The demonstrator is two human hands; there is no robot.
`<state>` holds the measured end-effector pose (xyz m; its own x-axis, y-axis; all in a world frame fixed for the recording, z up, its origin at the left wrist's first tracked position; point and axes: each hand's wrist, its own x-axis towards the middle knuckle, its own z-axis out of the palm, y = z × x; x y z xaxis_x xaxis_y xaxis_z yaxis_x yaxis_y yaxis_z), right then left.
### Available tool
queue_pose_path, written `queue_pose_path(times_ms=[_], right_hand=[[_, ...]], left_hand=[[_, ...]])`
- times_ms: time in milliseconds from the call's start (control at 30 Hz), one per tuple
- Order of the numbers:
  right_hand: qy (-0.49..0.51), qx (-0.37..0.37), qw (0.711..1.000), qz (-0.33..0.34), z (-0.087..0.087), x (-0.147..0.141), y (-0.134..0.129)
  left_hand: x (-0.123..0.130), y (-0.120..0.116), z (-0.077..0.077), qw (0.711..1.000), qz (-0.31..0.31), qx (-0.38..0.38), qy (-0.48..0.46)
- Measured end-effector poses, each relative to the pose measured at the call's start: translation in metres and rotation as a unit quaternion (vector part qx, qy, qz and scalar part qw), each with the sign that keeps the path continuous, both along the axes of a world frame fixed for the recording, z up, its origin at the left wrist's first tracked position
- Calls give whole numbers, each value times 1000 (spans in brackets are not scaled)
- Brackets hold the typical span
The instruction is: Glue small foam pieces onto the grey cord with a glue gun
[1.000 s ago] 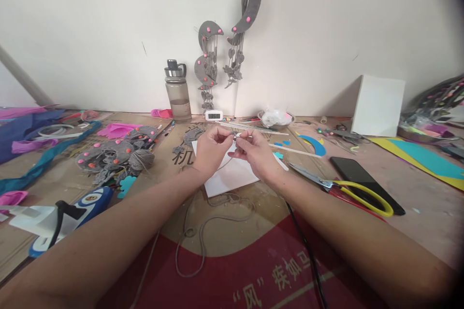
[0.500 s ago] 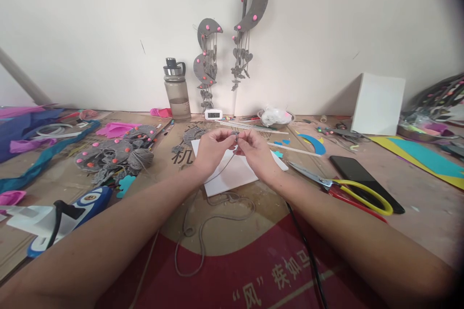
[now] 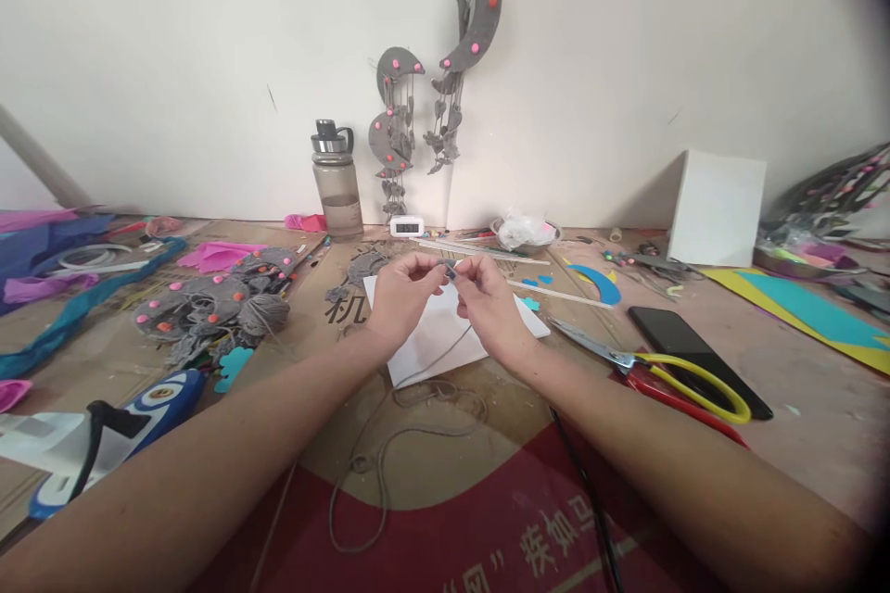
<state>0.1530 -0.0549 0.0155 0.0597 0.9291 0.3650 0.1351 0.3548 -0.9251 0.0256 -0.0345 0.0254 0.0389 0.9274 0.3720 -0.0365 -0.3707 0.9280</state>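
My left hand [image 3: 405, 298] and my right hand [image 3: 492, 304] meet over a white board [image 3: 431, 352], thumbs and fingers pinched together. Between the fingertips shows a small dark grey piece [image 3: 449, 268], mostly covered, its exact kind unclear. A thin grey cord [image 3: 445, 352] comes out from under my right hand and crosses the board. More of this cord lies in loose loops on the cardboard nearer to me. Just right of my right hand is a small teal cut-out [image 3: 530, 304].
Scissors [image 3: 626, 359] with yellow and red handles lie beside a black phone [image 3: 695, 357] at right. On the left are a ball of grey yarn [image 3: 264, 310] and a blue-and-white hot glue gun [image 3: 132, 422]. A water bottle [image 3: 338, 195] stands behind; grey crescent hangings [image 3: 479, 23] hang on the wall.
My hands still pinch the small grey piece, which has turned slightly. The cord now emerges lower, beneath my right hand. The whole view has tilted and shifted a little.
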Motion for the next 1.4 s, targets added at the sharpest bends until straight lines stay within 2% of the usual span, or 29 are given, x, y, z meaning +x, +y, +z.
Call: queue_pose_path(times_ms=[133,967,1233,1400], right_hand=[[-37,16,999,-28,3,2,-2],[-60,25,994,-89,0,6,5],[-60,34,995,-69,0,7,5],[-53,16,997,-63,-2,8,8]], left_hand=[[0,2,-2,1000,-8,-7,-11],[3,-3,-3,998,-30,-34,-35],[3,2,-7,990,-90,-67,-87],[0,5,-7,974,-146,-129,-115]])
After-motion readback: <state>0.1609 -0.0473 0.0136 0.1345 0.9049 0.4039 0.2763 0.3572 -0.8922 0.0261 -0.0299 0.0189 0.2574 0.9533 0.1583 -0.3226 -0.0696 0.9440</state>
